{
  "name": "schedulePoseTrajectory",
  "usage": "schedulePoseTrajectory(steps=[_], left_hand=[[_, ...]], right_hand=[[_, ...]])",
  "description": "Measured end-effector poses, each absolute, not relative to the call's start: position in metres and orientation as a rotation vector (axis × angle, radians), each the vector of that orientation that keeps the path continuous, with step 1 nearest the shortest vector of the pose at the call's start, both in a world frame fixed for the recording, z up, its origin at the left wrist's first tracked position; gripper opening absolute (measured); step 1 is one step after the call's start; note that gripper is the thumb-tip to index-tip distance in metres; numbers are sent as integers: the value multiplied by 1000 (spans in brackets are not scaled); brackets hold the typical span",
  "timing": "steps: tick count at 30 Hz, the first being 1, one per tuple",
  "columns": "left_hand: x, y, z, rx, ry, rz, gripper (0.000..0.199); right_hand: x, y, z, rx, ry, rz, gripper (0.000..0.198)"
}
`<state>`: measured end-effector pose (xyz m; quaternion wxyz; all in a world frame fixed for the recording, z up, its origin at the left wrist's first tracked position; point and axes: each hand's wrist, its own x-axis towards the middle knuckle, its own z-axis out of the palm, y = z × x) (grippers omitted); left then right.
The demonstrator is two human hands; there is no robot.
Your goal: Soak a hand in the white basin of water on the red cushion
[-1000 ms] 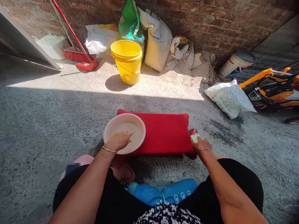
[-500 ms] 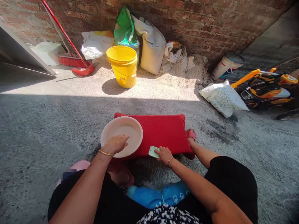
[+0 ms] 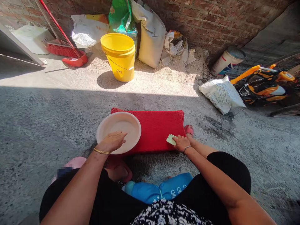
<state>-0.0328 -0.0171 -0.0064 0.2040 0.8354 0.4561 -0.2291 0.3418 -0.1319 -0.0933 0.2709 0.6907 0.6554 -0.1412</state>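
Note:
A shallow off-white basin [image 3: 119, 122] sits on the left part of a low stool or bench under a red cloth [image 3: 158, 125]. My left hand [image 3: 112, 141] is over the basin's near side, fingers stretched out, holding nothing. Above the right part of the red cloth, my right hand [image 3: 182, 143] grips a flat, pale green, round-cornered rectangular piece [image 3: 171, 139] by its right end. It resembles a phone case, but I cannot tell its exact kind.
Behind the bench stand a yellow bucket [image 3: 118, 59] and a tall white sack [image 3: 152, 43]. A red broom [image 3: 59, 47] and dustpan [image 3: 76, 60] are at the back left. A white sack [image 3: 221, 93] lies right, beside an orange-black machine [image 3: 262, 86]. A blue bundle [image 3: 159, 189] is between my legs.
My right hand has moved right along the red cloth with the pale green piece. My left hand stays over the basin. The view has shifted slightly.

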Motion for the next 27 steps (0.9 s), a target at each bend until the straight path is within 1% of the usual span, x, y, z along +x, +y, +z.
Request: schedulePoseTrajectory(steps=[3,5,7,10,13,15,18,23,25,27], left_hand=[[-32,-15,-9,2321,1279,-676,42],[-31,-14,-9,2317,1280,-690,43],[-30,-13,-6,2310,1272,-710,42],[-30,-12,1,2307,1277,-678,40],[-32,-13,7,2299,1310,-608,39],[-34,-14,10,2303,1316,-588,37],[-34,-17,12,2319,1314,-589,36],[-34,-17,12,2327,1297,-634,35],[-36,-17,11,2322,1298,-640,36],[-37,-17,10,2317,1302,-634,36]], right_hand=[[297,-107,-108,1827,1951,-436,48],[292,-98,-118,1828,1962,-473,51],[312,-97,-125,1877,1882,-484,55],[373,-112,-125,2015,1622,-456,59],[425,-129,-117,2144,1303,-400,50],[428,-134,-111,2154,1266,-389,48],[374,-131,-105,2010,1557,-400,51],[215,-123,-112,1629,2159,-520,51],[172,-122,-119,1539,2275,-569,51],[157,-122,-126,1492,2315,-590,53]])
